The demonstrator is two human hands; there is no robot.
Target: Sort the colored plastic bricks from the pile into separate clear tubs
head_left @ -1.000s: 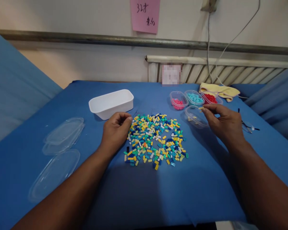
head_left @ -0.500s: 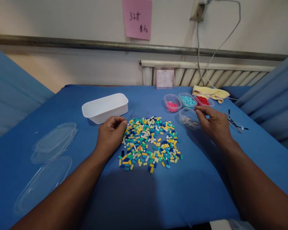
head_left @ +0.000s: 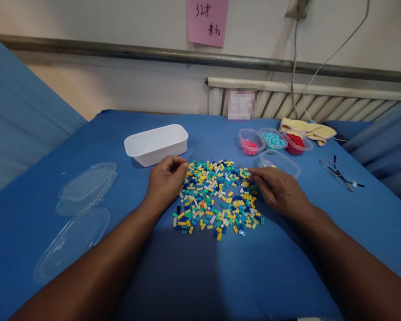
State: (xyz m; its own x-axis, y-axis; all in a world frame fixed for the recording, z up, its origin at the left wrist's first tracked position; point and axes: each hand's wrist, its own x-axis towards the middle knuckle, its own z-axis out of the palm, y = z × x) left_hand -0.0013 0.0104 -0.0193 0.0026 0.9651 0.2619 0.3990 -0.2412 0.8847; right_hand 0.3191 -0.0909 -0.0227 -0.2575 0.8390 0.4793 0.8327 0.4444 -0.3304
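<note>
A spread pile of small toy building bricks (head_left: 217, 196), mostly yellow, teal, green, blue and white, lies between my hands. My left hand (head_left: 167, 180) rests at the pile's left edge, thumb and fingertips closed together; anything between them is hidden. At the right edge of the pile, my right hand (head_left: 277, 187) has its fingertips pinched among the bricks, and what they grip is too small to make out. Just behind that hand sits a clear plastic tub (head_left: 292, 168), partly covered by it, with a few pale yellow bricks inside.
Three clear tubs stand behind: one with pink bricks (head_left: 250, 147), one with light blue bricks (head_left: 273, 140), one with red bricks (head_left: 296, 141). A white bin (head_left: 160, 151) is at back left, clear lids (head_left: 73, 240) at left. Glasses (head_left: 341, 174) and a yellow cloth (head_left: 307, 129) lie right.
My right hand has moved left and down from above the clear tub with yellow bricks to the pile's right edge. My left hand stays by the pile. The view has shifted slightly.
</note>
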